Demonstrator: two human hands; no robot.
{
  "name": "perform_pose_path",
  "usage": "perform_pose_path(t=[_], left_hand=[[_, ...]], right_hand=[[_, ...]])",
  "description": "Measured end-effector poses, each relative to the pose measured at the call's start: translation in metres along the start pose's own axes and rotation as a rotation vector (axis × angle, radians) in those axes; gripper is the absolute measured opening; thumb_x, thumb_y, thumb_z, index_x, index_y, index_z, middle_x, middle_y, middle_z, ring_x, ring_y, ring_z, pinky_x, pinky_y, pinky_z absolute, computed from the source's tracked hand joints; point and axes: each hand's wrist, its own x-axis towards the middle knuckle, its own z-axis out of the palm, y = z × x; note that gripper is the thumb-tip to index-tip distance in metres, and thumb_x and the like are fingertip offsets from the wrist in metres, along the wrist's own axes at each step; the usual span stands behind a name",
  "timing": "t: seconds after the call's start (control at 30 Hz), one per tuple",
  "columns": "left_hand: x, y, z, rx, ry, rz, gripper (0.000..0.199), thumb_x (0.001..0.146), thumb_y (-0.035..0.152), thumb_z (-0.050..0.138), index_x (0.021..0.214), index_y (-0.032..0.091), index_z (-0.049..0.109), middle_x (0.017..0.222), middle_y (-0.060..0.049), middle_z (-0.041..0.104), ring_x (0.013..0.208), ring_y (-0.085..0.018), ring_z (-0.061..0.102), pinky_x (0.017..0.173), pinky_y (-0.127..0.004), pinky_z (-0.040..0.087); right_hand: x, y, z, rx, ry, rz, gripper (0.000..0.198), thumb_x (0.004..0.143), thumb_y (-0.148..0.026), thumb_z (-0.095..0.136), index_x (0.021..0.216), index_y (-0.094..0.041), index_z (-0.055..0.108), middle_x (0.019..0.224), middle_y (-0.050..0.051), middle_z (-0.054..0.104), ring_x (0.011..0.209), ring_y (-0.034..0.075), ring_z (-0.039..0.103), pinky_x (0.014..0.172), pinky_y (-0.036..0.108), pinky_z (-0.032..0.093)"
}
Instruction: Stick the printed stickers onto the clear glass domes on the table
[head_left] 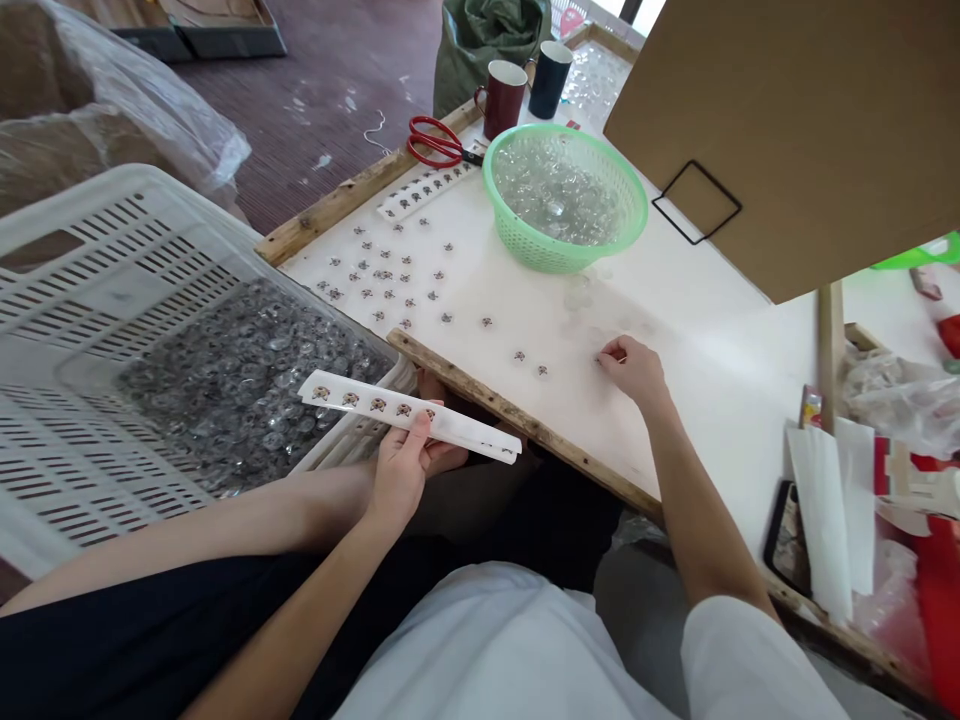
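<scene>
Five printed faces are seen along the white strip (pixel 390 403), which is clamped in the fingers of the left hand (pixel 399 470), between seven and eight o'clock of the view. At three o'clock, the fingertips of the right hand (pixel 634 372) are brought together just over the white surface (pixel 712 370); whether anything small is pinched there cannot be told. Two face pieces (pixel 520 356) are laid at nine o'clock from that hand, and many more are scattered farther toward ten. At one o'clock, a green basket (pixel 551 258) is filled with clear pieces (pixel 555 205). Red-handled scissors (pixel 435 142) are placed at ten o'clock from it, a maroon mug (pixel 504 105) at eleven and a dark mug (pixel 550 85) at twelve. More pieces are heaped in the white crate (pixel 112 296), at the view's nine o'clock.
</scene>
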Motion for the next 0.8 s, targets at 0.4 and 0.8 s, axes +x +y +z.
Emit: perform_pose_path(t=[0.4, 0.8], left_hand=[[-0.006, 0.000, -0.001, 0.024, -0.074, -0.005, 0.040, 0.081, 0.044, 0.069, 0.110, 0.017, 0.069, 0.091, -0.005, 0.070, 0.088, -0.021, 0.066, 0.077, -0.034, 0.059], [-0.009, -0.001, -0.005, 0.250, -0.150, 0.104, 0.049, 0.086, 0.041, 0.065, 0.132, 0.023, 0.060, 0.094, -0.003, 0.067, 0.075, -0.014, 0.059, 0.060, -0.020, 0.051]], right_hand=[[-0.045, -0.058, 0.035, -0.056, 0.004, -0.350, 0.024, 0.085, -0.021, 0.055, 0.107, -0.023, 0.064, 0.092, 0.006, 0.067, 0.084, 0.022, 0.061, 0.075, 0.036, 0.045], [-0.114, -0.151, 0.050, 0.359, -0.295, -0.580, 0.014, 0.087, -0.023, 0.062, 0.101, -0.022, 0.065, 0.096, 0.004, 0.065, 0.085, 0.017, 0.061, 0.075, 0.029, 0.049]])
